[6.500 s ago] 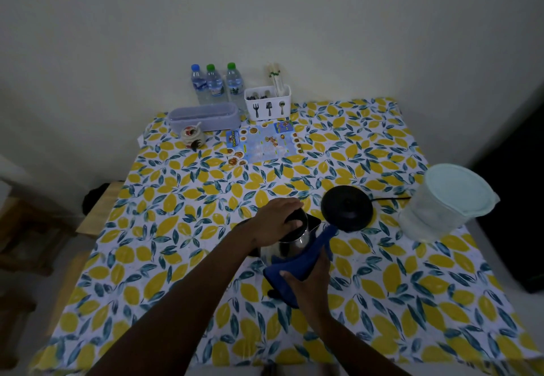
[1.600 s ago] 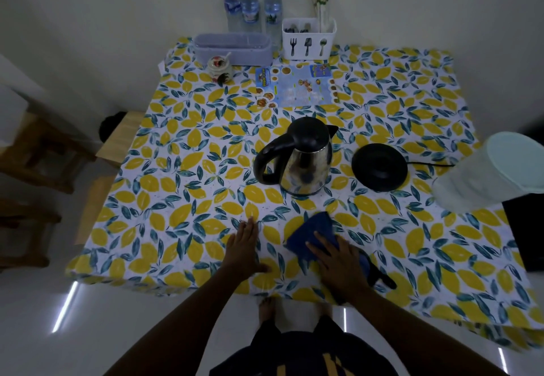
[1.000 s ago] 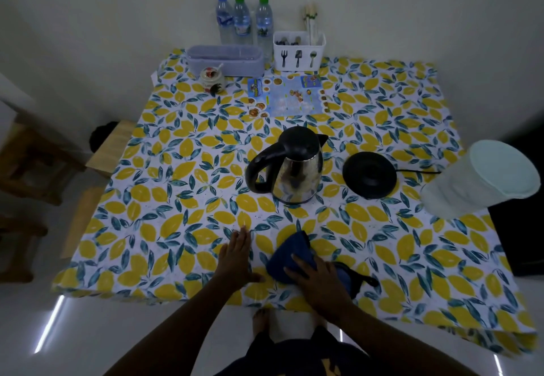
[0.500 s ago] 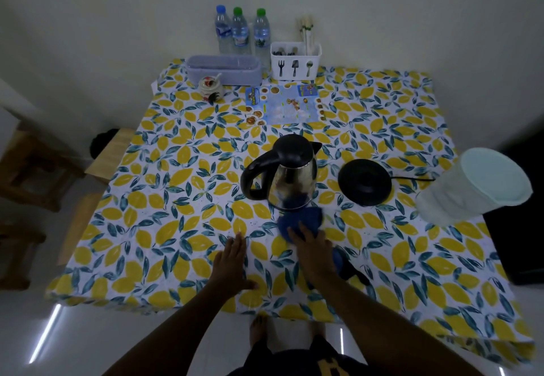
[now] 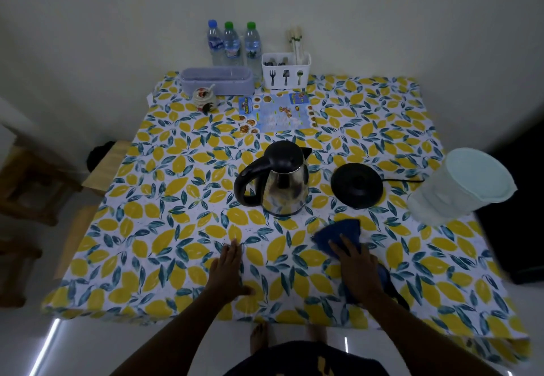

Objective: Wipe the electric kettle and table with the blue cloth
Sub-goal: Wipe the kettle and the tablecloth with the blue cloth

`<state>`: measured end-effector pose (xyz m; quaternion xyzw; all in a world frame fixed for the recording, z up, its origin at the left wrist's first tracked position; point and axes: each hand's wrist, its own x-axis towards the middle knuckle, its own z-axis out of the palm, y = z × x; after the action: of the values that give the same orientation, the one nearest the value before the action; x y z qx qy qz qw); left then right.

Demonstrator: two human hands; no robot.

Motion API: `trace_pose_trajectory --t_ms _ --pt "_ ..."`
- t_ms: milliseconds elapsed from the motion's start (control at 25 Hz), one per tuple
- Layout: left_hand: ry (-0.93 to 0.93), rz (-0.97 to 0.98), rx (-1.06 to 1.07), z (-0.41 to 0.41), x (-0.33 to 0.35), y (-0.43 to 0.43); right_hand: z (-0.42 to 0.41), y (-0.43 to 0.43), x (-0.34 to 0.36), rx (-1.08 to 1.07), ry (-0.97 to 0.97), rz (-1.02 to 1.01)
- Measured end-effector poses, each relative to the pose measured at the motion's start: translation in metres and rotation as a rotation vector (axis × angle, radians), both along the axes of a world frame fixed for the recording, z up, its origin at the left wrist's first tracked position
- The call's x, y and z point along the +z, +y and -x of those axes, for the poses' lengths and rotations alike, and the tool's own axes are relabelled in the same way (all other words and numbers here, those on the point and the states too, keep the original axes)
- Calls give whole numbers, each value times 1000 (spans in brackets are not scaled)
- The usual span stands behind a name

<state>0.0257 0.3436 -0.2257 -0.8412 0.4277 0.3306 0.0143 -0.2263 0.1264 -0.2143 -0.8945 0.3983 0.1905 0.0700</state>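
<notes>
Table [image 5: 164,213] covered with a white cloth printed in yellow lemons and teal leaves. Stainless-steel electric kettle with black lid and handle [image 5: 279,184] standing upright near the table's middle, handle toward the left, off its round black power base [image 5: 356,184], which lies just beside it to the right with a cord running rightward.

Dark blue cloth [image 5: 340,235] lying on the table in front of the base and near the kettle's right front, apart from both. Right hand [image 5: 357,266] pressed flat on top of the cloth, fingers [image 5: 346,244] extended and spread, not curled around it; part of the cloth showing beyond the fingertips and more of it trailing beneath the wrist. Left hand [image 5: 228,272] resting palm-down on the bare table covering to the left, fingers straight and together, thumb out, holding nothing.

Pale translucent plastic tub with a light green lid [image 5: 462,184] at the table's right edge, appearing tilted in the wide-angle view. Along the far edge: three clear water bottles, one blue-capped and two green-capped [image 5: 232,44], a white cutlery caddy [image 5: 285,73] holding utensils and chopsticks, a lilac oblong lidded box [image 5: 217,81], a small decorated jar [image 5: 203,98], and a blue printed leaflet [image 5: 278,113] lying flat.
</notes>
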Motion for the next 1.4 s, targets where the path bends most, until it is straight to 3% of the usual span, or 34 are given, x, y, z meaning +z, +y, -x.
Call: trace_pose_trajectory --t_ms 160,280,400,520,720,880,1160,1280,1400 --pt "-1 -25 8 3 5 -5 -18 -18 2 -176 -41 45" --pt "17 -46 19 5 3 -5 -10 12 0 -55 -79 18" --pt "5 -70 14 5 1 -5 27 36 -18 161 28 -125" --pt "3 -84 9 7 1 -6 39 17 -25 214 8 -81" --pt "11 -84 22 7 2 -6 -14 -32 3 -39 -68 -30" --pt "34 -65 24 6 0 -5 -65 -26 13 -168 -46 -127" --pt "26 -33 15 4 2 -2 -99 60 -3 373 -14 -133" --pt "29 -24 30 5 4 0 -80 63 -3 499 -41 -127" --pt "38 -17 29 4 3 1 -43 52 -15 424 54 -92"
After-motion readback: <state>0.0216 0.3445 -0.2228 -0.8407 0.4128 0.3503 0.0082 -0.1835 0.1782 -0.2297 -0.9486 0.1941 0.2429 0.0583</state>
